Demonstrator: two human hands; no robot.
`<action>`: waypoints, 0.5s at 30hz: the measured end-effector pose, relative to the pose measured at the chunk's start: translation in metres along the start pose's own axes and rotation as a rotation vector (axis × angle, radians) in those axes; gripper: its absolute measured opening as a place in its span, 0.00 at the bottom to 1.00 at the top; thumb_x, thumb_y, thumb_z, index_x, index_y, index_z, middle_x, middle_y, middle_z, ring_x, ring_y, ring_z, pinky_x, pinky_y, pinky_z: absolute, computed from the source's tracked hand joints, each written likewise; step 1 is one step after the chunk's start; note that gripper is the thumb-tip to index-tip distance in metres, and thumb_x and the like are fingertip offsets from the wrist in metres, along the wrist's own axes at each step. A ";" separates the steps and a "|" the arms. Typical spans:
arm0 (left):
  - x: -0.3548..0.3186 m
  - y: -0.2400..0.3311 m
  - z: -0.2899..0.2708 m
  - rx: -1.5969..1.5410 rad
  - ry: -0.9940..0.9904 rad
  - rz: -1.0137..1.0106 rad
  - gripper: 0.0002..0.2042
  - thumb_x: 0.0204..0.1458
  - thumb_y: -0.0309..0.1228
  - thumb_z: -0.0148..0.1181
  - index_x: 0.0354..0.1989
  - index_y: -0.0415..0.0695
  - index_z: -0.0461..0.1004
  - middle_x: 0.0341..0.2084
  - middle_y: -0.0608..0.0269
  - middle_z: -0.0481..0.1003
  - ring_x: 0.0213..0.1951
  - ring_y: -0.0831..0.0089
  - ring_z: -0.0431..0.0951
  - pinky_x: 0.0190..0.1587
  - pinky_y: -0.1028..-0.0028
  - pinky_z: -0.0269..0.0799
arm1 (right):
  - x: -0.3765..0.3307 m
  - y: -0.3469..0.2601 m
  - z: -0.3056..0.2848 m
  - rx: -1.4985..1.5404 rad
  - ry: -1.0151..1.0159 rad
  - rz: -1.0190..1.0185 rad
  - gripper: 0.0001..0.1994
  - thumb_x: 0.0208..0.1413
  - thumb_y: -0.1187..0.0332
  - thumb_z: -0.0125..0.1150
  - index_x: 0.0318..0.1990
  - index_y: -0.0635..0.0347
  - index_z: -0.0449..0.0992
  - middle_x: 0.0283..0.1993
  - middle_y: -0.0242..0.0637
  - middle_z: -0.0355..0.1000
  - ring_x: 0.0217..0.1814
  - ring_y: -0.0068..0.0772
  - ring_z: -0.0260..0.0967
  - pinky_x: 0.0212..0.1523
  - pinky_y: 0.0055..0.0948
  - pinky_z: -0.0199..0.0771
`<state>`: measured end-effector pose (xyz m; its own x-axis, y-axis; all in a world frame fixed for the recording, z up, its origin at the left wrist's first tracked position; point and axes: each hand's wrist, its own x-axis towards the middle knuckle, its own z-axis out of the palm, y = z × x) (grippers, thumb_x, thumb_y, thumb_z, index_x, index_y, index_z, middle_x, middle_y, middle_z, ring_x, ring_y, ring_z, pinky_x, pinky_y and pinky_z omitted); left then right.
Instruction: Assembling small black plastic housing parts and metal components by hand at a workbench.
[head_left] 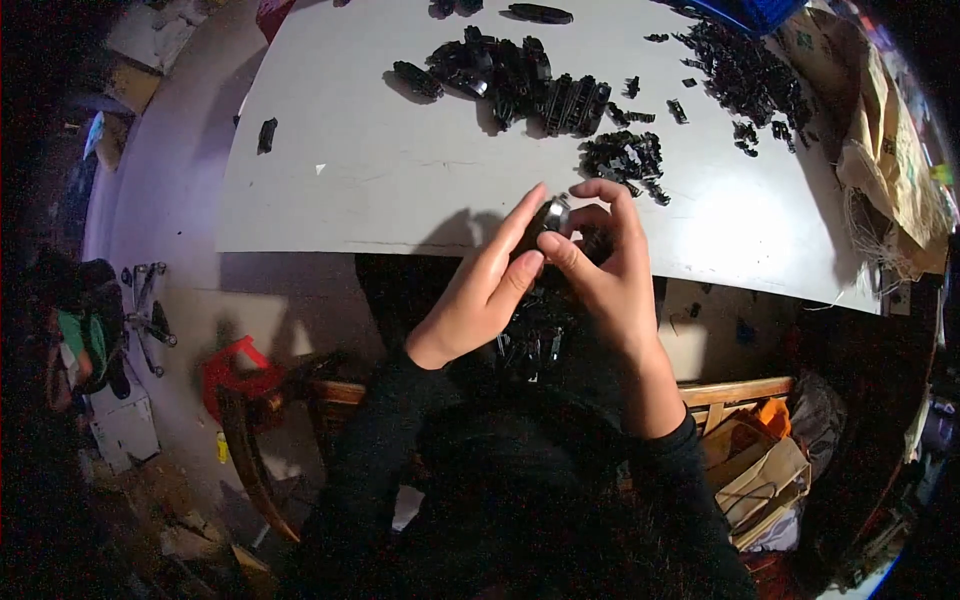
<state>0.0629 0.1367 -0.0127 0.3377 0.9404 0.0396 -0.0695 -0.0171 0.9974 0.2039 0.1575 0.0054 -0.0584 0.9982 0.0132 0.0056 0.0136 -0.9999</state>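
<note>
My left hand and my right hand meet at the near edge of a white table. Between their fingertips they pinch a small black part with a shiny metal piece. The left fingers press it from the left, and the right thumb and fingers curl over it from the right. Black parts lie in my lap below the hands.
A pile of larger black plastic parts lies at the table's middle back, with smaller black pieces and a heap at the right. One stray black part rests at the left. Brown paper bags sit at the right edge. A red stool stands on the floor.
</note>
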 end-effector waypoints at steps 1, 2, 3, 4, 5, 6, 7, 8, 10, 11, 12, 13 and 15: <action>-0.001 0.001 0.001 -0.001 -0.002 -0.001 0.25 0.58 0.27 0.40 0.64 0.36 0.44 0.61 0.46 0.51 0.63 0.63 0.52 0.62 0.70 0.47 | 0.000 0.003 -0.004 -0.001 0.002 0.001 0.07 0.50 0.72 0.60 0.31 0.66 0.69 0.27 0.27 0.67 0.27 0.13 0.60 0.29 0.14 0.60; -0.003 0.001 0.001 0.070 -0.022 0.004 0.25 0.58 0.25 0.40 0.63 0.36 0.46 0.60 0.46 0.54 0.62 0.62 0.54 0.61 0.70 0.48 | -0.001 0.007 -0.011 0.059 -0.117 0.120 0.07 0.50 0.71 0.60 0.29 0.63 0.68 0.24 0.25 0.65 0.24 0.12 0.58 0.25 0.13 0.57; -0.004 0.003 0.001 0.144 -0.039 0.010 0.24 0.57 0.24 0.41 0.63 0.36 0.48 0.59 0.47 0.57 0.61 0.62 0.57 0.60 0.70 0.50 | -0.001 0.010 -0.014 0.121 -0.239 0.236 0.08 0.51 0.69 0.61 0.28 0.60 0.67 0.21 0.23 0.63 0.20 0.10 0.55 0.20 0.13 0.54; -0.005 0.004 0.002 0.184 -0.032 0.061 0.24 0.55 0.23 0.42 0.62 0.36 0.50 0.57 0.47 0.60 0.59 0.61 0.61 0.59 0.70 0.53 | -0.004 0.017 -0.014 0.102 -0.227 0.195 0.08 0.50 0.70 0.61 0.27 0.57 0.67 0.17 0.21 0.61 0.16 0.10 0.53 0.16 0.13 0.49; -0.006 0.005 0.002 0.184 -0.031 0.060 0.24 0.55 0.23 0.42 0.62 0.36 0.50 0.57 0.47 0.60 0.59 0.61 0.61 0.59 0.70 0.53 | -0.006 0.020 -0.014 0.103 -0.228 0.195 0.08 0.50 0.70 0.61 0.27 0.57 0.67 0.17 0.21 0.61 0.16 0.10 0.53 0.16 0.13 0.49; -0.005 0.004 0.002 0.179 -0.092 0.032 0.24 0.55 0.23 0.43 0.62 0.36 0.50 0.58 0.48 0.59 0.59 0.62 0.60 0.58 0.70 0.54 | -0.009 0.023 -0.017 0.145 -0.213 0.189 0.07 0.50 0.70 0.60 0.27 0.57 0.67 0.18 0.21 0.61 0.17 0.10 0.54 0.16 0.13 0.49; -0.004 0.001 0.001 0.173 -0.152 0.004 0.24 0.56 0.24 0.43 0.62 0.36 0.50 0.58 0.48 0.59 0.59 0.62 0.60 0.58 0.70 0.54 | -0.013 0.026 -0.020 0.187 -0.198 0.183 0.07 0.50 0.70 0.60 0.28 0.58 0.67 0.18 0.21 0.61 0.17 0.10 0.55 0.16 0.13 0.50; 0.006 -0.007 -0.005 0.400 -0.137 0.265 0.23 0.56 0.26 0.46 0.61 0.38 0.54 0.54 0.50 0.64 0.52 0.64 0.68 0.53 0.72 0.61 | -0.016 0.027 -0.023 0.226 -0.121 0.258 0.07 0.50 0.68 0.59 0.27 0.58 0.67 0.18 0.23 0.62 0.17 0.12 0.56 0.16 0.14 0.52; 0.028 -0.010 -0.025 0.483 0.098 0.054 0.16 0.55 0.29 0.49 0.53 0.42 0.66 0.37 0.56 0.73 0.33 0.72 0.71 0.39 0.73 0.66 | -0.016 0.036 -0.045 0.461 0.216 0.387 0.08 0.50 0.65 0.57 0.29 0.59 0.69 0.20 0.30 0.64 0.18 0.19 0.60 0.16 0.16 0.57; 0.047 -0.012 -0.043 0.593 0.338 0.300 0.15 0.55 0.28 0.49 0.51 0.41 0.67 0.34 0.56 0.72 0.34 0.70 0.71 0.37 0.71 0.66 | -0.012 0.052 -0.065 0.540 0.239 0.347 0.09 0.51 0.64 0.57 0.30 0.59 0.69 0.22 0.33 0.66 0.18 0.21 0.61 0.16 0.18 0.59; 0.068 -0.031 -0.073 0.771 0.490 0.459 0.14 0.55 0.30 0.48 0.50 0.41 0.67 0.32 0.55 0.71 0.33 0.66 0.70 0.37 0.69 0.66 | -0.004 0.043 -0.070 0.482 0.216 0.280 0.09 0.52 0.63 0.56 0.30 0.59 0.68 0.24 0.34 0.67 0.19 0.23 0.63 0.18 0.19 0.61; 0.077 -0.032 -0.101 1.017 0.600 0.404 0.15 0.56 0.32 0.46 0.50 0.42 0.67 0.32 0.52 0.69 0.33 0.61 0.70 0.38 0.65 0.66 | 0.004 0.032 -0.072 0.430 0.182 0.213 0.10 0.53 0.63 0.55 0.30 0.60 0.67 0.26 0.36 0.68 0.21 0.24 0.64 0.19 0.20 0.63; 0.086 -0.029 -0.129 1.106 0.647 0.309 0.15 0.56 0.36 0.45 0.50 0.45 0.67 0.31 0.51 0.67 0.34 0.58 0.70 0.39 0.64 0.66 | 0.024 0.038 -0.080 0.022 0.192 0.010 0.03 0.51 0.76 0.50 0.33 0.63 0.67 0.29 0.37 0.70 0.24 0.22 0.66 0.24 0.19 0.66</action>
<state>-0.0266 0.2621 -0.0460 -0.0822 0.8341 0.5455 0.8414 -0.2352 0.4866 0.2821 0.1865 -0.0316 0.1330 0.9911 0.0026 -0.0168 0.0049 -0.9998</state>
